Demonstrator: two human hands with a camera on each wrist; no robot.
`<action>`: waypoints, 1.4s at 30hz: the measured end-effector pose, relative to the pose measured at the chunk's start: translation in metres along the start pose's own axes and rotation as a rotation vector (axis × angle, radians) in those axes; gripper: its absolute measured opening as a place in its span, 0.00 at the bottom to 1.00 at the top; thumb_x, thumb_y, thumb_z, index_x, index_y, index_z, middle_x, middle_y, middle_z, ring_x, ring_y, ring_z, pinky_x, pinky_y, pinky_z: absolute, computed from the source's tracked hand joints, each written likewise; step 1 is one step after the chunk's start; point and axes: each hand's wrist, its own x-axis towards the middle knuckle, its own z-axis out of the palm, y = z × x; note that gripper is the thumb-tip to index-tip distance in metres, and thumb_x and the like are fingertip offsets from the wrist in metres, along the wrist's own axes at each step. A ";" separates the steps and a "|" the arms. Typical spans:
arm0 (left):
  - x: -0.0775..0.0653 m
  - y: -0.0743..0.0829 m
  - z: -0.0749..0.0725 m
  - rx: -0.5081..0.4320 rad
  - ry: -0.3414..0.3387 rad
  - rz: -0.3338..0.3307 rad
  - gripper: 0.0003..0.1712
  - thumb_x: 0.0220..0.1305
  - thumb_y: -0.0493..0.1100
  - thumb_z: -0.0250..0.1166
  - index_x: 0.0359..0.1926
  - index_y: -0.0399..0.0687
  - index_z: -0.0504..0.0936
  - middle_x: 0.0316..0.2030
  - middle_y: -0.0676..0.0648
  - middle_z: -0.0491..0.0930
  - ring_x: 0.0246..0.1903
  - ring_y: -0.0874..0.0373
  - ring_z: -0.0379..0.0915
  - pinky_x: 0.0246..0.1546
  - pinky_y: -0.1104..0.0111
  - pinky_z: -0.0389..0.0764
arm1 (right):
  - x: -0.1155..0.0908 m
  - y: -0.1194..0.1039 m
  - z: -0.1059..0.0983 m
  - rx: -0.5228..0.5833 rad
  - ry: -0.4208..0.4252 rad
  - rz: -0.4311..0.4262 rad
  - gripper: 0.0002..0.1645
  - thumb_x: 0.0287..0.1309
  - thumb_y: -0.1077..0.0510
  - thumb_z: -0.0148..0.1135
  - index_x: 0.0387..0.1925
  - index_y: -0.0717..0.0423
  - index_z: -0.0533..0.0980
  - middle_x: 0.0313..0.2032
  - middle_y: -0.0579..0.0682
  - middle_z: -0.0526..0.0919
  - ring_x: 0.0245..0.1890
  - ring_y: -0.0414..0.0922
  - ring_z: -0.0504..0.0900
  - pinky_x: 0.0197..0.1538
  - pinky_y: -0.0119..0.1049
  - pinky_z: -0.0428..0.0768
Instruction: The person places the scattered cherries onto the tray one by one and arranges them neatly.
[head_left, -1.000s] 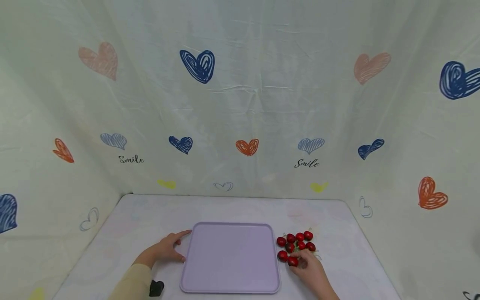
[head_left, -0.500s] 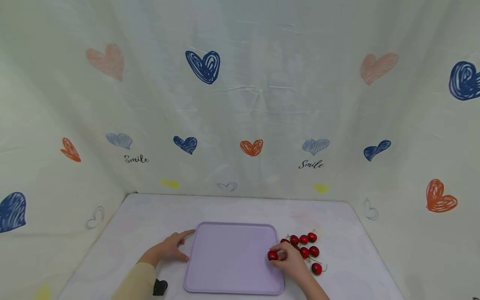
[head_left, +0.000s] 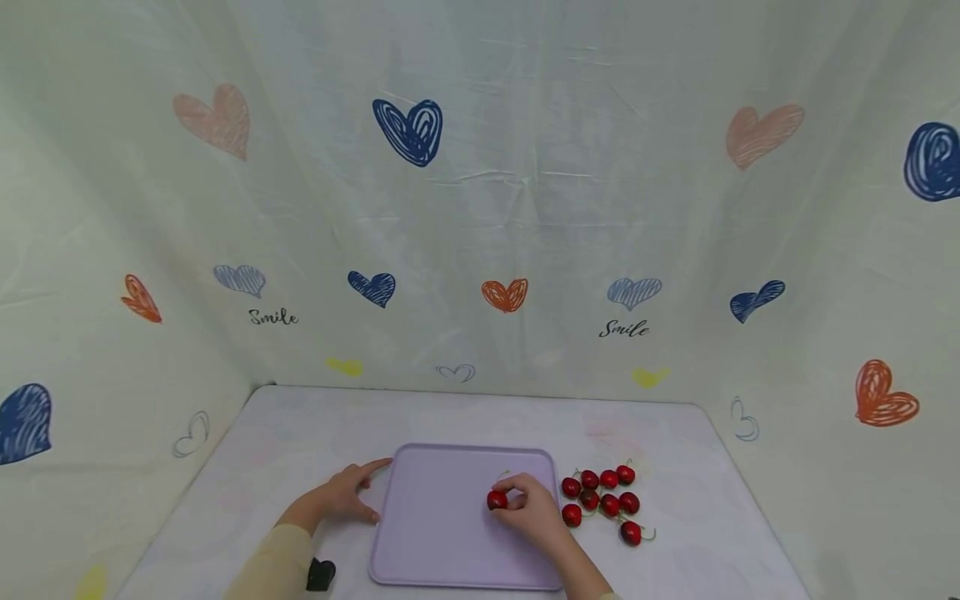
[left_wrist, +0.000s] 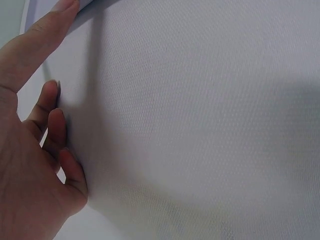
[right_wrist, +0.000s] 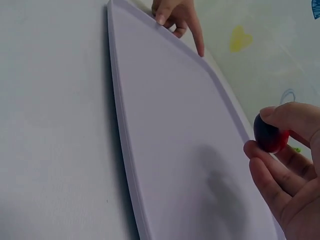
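Observation:
Between thumb and fingers my right hand pinches a dark red cherry above the purple tray. In the right wrist view the same cherry hangs clear of the tray's surface, which carries the hand's shadow. My left hand rests at the tray's left edge, index finger and thumb spread apart and touching the rim. Its other fingers are loosely bent in the left wrist view, where the hand lies beside the white table surface. Right of the tray lies a loose group of several cherries with green stems.
A small black heart shape lies by the left sleeve. The white table ends at a pale curtain printed with hearts, which stands behind it and on both sides.
My right hand has picked a cherry from the group and carried it left over the tray. One cherry has shifted to the group's near right side. The left hand stays at the tray.

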 end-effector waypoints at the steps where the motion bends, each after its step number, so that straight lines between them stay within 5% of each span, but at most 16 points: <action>1: 0.000 0.000 0.000 0.005 0.000 -0.004 0.52 0.40 0.41 0.81 0.69 0.51 0.68 0.37 0.46 0.67 0.37 0.52 0.63 0.45 0.51 0.70 | 0.002 0.000 0.005 0.013 0.006 -0.005 0.18 0.45 0.66 0.75 0.41 0.61 0.81 0.43 0.52 0.77 0.28 0.38 0.79 0.29 0.30 0.79; 12: 0.001 0.001 0.003 0.061 0.035 0.027 0.53 0.38 0.42 0.82 0.68 0.49 0.68 0.35 0.46 0.66 0.35 0.52 0.62 0.41 0.53 0.70 | 0.029 -0.013 0.047 0.154 0.048 -0.026 0.18 0.44 0.72 0.73 0.41 0.65 0.81 0.41 0.52 0.77 0.29 0.40 0.82 0.30 0.28 0.79; 30: 0.007 -0.004 0.003 0.095 0.010 0.011 0.54 0.41 0.45 0.82 0.70 0.51 0.66 0.37 0.46 0.68 0.38 0.51 0.64 0.47 0.48 0.71 | 0.067 -0.023 0.097 0.061 0.095 -0.020 0.16 0.43 0.71 0.74 0.38 0.65 0.82 0.38 0.50 0.76 0.26 0.36 0.77 0.28 0.27 0.76; 42: 0.004 -0.003 0.002 0.100 -0.018 -0.009 0.54 0.42 0.47 0.81 0.71 0.52 0.65 0.39 0.45 0.69 0.39 0.50 0.65 0.47 0.46 0.71 | 0.083 -0.014 0.124 0.121 0.130 -0.028 0.14 0.45 0.70 0.73 0.38 0.64 0.82 0.36 0.48 0.77 0.25 0.34 0.74 0.30 0.28 0.76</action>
